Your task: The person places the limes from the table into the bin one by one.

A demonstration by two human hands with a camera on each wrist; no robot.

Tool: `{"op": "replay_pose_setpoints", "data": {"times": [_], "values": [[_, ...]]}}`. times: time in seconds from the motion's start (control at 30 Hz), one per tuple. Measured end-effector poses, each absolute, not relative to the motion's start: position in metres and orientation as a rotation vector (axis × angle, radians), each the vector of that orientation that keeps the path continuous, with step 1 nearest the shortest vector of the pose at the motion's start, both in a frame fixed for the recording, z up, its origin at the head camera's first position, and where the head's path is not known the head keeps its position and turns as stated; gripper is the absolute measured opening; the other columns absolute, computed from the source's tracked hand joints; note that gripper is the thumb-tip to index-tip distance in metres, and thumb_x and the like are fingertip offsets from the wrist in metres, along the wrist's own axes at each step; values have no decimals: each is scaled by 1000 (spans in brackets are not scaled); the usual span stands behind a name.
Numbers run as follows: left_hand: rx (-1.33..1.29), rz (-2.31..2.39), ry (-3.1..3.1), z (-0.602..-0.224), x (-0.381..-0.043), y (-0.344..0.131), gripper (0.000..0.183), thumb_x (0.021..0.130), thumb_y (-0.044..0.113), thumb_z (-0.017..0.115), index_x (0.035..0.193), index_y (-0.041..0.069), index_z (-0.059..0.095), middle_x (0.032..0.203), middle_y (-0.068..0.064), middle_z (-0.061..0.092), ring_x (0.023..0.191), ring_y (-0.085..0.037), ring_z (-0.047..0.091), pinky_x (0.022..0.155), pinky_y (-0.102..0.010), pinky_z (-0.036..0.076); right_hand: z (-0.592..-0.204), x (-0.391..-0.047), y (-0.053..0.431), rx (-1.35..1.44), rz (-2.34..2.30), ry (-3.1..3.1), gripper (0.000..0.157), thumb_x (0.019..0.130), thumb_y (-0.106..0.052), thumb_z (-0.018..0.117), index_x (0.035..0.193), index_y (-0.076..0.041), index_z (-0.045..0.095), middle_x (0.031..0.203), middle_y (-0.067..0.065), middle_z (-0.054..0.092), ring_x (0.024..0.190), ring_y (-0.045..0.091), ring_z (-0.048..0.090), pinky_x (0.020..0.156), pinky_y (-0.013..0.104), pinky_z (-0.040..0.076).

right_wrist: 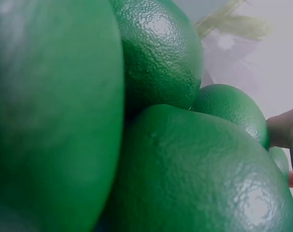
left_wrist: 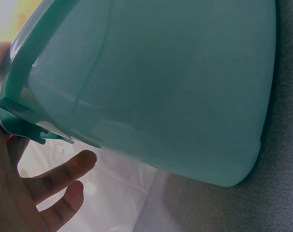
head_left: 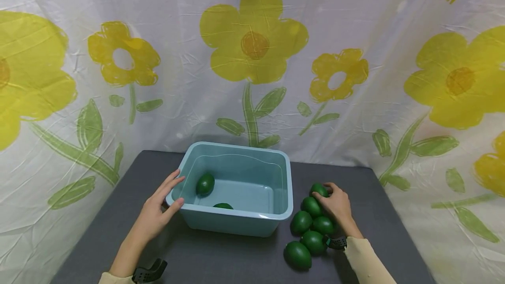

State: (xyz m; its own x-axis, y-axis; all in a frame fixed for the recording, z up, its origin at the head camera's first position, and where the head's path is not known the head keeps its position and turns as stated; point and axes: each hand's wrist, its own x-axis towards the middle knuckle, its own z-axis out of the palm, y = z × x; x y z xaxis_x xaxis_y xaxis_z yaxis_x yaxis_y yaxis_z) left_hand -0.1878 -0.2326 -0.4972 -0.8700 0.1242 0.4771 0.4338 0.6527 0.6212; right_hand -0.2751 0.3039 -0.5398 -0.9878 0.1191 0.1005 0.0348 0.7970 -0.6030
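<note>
A pale blue plastic basin point(head_left: 232, 220) stands on the dark table, with two green limes inside: one lime point(head_left: 205, 184) near the left wall, another mostly hidden behind the front rim. My left hand point(head_left: 151, 216) rests on the basin's front left corner, thumb at the front rim; in the left wrist view two fingers stretch out free below the rim. Right of the basin, several more limes lie in a close group. My right hand point(head_left: 337, 204) holds the farthest lime point(head_left: 318, 189) between thumb and fingers. Nearby limes point(right_wrist: 204, 169) fill most of the right wrist view.
The grey cloth-covered table point(head_left: 221, 260) runs up to a white curtain point(head_left: 177, 113) printed with yellow flowers. Nearest me in the group lies a lime point(head_left: 297, 255). A dark band point(head_left: 150, 271) sits at my left wrist, another band point(head_left: 336, 243) at my right.
</note>
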Motion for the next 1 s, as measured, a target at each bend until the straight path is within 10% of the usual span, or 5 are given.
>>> {"op": "replay_pose_setpoints", "data": {"times": [1.0], "values": [[-424, -1112, -2500, -494, -186, -231, 57, 102, 21, 70, 157, 17, 54, 170, -5, 39, 108, -12, 54, 68, -27, 49, -529, -274, 307, -169, 992, -2740, 60, 96, -46, 76, 135, -1, 67, 117, 25, 75, 89, 35, 72, 79, 52, 57]]}}
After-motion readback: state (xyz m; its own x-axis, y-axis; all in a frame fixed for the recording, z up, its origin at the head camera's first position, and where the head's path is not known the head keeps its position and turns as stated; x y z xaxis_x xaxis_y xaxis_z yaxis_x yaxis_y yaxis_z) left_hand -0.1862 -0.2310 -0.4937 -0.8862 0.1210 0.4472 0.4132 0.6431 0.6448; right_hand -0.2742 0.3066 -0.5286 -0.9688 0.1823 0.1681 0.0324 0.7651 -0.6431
